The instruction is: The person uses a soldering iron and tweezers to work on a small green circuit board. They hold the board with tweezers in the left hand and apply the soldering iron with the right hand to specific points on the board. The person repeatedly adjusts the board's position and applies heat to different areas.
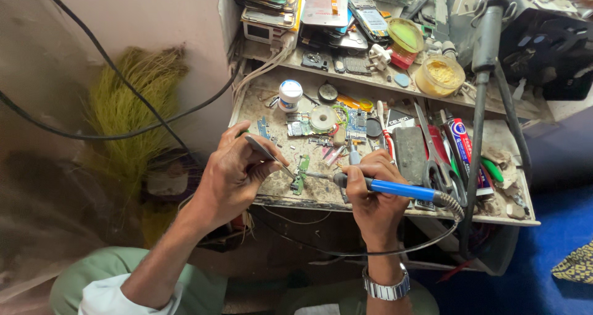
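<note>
From the head view, the left hand [231, 173] pinches tweezers [269, 154] against a small green circuit board [301, 174] on the desk [321, 194], pinning it steady. The right hand [370, 191] is closed around a blue-handled soldering iron [386, 187], tip at the board.

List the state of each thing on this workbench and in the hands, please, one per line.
left hand: shut on tweezers
right hand: shut on blue soldering iron
soldering iron: tip on small green circuit board
circuit board: lying flat near the bench edge
white jar: upright, lid on
yellow tub: open, no lid
scissors: lying closed
solder reel: lying flat
</note>
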Action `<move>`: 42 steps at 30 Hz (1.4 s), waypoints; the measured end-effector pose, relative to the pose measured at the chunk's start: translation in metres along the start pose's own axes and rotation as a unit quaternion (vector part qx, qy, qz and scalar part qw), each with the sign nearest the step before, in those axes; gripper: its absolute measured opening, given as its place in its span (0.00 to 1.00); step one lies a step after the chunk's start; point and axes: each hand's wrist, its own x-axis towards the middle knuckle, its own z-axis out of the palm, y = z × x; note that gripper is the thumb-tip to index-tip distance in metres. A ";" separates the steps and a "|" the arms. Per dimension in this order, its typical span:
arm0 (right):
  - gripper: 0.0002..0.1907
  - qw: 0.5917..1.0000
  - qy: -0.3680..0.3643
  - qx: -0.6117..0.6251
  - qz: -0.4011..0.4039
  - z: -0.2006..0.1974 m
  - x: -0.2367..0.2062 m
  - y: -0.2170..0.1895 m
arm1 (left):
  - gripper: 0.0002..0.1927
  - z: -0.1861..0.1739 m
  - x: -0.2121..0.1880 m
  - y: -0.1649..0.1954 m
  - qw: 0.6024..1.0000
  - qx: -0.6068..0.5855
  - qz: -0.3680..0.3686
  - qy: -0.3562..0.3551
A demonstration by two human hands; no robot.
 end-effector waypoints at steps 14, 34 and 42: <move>0.05 1.000 -0.003 -0.001 0.009 0.000 -0.001 0.000 | 0.11 -0.001 0.000 0.002 1.000 0.019 -0.007 -0.001; 0.05 1.000 -0.006 0.008 0.004 0.000 -0.001 0.000 | 0.14 0.000 -0.003 0.000 1.000 0.017 0.004 0.004; 0.05 1.000 0.000 0.008 0.008 0.002 -0.002 0.002 | 0.14 0.000 -0.003 0.000 1.000 0.020 -0.003 -0.001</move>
